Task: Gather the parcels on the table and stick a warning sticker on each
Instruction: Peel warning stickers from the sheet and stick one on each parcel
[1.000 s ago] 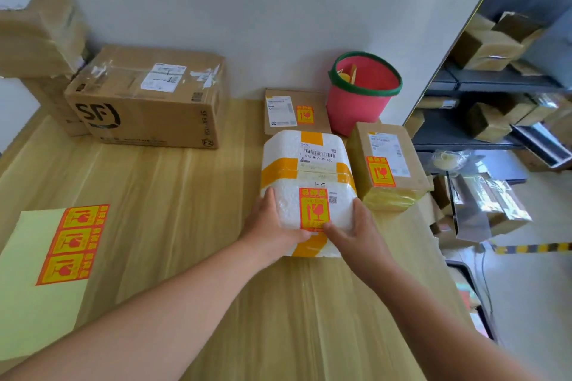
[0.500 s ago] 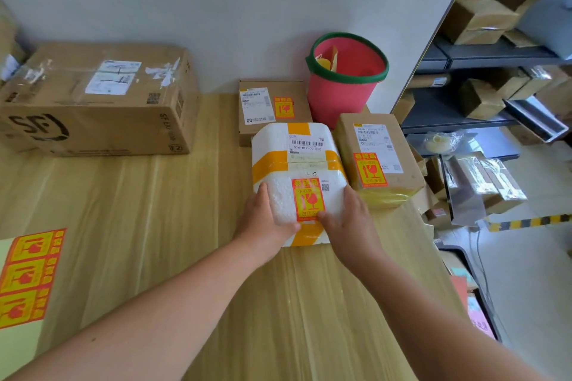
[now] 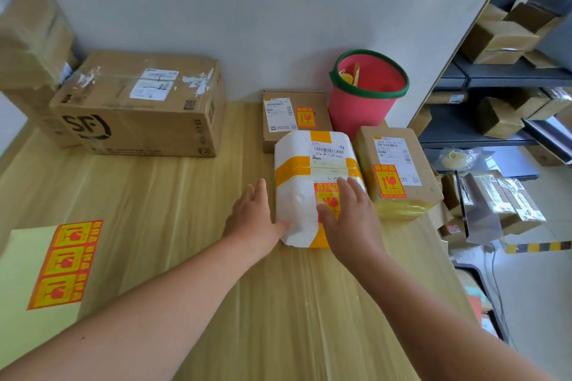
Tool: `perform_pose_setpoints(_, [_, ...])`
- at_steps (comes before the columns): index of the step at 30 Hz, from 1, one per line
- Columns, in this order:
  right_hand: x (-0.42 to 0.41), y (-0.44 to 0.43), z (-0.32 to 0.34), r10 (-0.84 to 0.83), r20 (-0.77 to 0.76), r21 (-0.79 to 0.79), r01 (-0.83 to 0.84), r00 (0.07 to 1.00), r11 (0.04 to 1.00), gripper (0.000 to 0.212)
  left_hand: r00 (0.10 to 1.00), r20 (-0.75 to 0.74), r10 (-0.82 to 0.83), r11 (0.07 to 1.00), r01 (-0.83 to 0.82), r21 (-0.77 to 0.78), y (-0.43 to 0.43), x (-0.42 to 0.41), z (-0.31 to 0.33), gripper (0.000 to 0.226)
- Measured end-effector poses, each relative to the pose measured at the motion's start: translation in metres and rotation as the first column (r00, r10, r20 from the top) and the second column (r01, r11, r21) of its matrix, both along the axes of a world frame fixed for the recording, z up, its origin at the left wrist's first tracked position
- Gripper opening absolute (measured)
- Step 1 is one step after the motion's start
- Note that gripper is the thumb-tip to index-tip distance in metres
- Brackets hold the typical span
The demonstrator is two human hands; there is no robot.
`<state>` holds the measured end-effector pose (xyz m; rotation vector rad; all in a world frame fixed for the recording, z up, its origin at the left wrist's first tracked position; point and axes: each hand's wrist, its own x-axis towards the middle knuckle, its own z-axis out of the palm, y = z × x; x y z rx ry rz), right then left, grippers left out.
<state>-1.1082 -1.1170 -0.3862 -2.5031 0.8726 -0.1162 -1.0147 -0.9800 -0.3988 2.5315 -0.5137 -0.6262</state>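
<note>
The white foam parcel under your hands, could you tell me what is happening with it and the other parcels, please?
A person presses the right hand flat on the warning sticker atop the white foam parcel, the left hand open against its side. The small brown box behind and the brown parcel to its right carry stickers already. The large SF carton shows none, and three stickers are on the sheet.

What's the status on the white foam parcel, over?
Left hand flat beside foam parcel, thumb touching. Right hand flat on its warning sticker. SF box shows no sticker.
</note>
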Motion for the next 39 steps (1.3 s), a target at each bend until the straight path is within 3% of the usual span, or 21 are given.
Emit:
perform_pose_setpoints(9, [0.080,0.071,0.038,0.230,0.022,-0.080,-0.228,0.973,0.970,0.057,0.962,0.229,0.147,0.989,-0.146,-0.024,0.091,0.077,0.048,0.078])
perform_pose_setpoints(18, [0.201,0.132,0.042,0.174,0.058,0.134,-0.181,0.983,0.974,0.057,0.904,0.306,0.300,0.954,-0.278,-0.115,0.161,0.200,0.053,0.075])
perform_pose_setpoints(23, [0.263,0.144,0.027,0.043,0.080,0.246,-0.061,0.996,0.967,0.057,0.806,0.249,0.537,0.842,-0.498,-0.206,0.193,0.261,0.028,0.078])
perform_pose_setpoints(27, [0.299,0.141,0.008,-0.128,0.106,0.314,0.089,0.986,0.945,0.045,0.728,0.065,0.683,0.718,-0.651,-0.247,0.210,0.300,0.012,0.079])
perform_pose_setpoints(33, [0.313,0.137,-0.001,-0.265,0.106,0.455,0.190,0.958,0.870,0.027,0.699,-0.080,0.711,0.630,-0.683,-0.369,0.212,0.313,-0.001,0.057])
perform_pose_setpoints(39, [0.275,0.127,0.012,-0.279,0.123,0.448,0.198,0.952,0.872,0.025,0.673,-0.094,0.734,0.566,-0.682,-0.462,0.207,0.270,0.009,0.029])
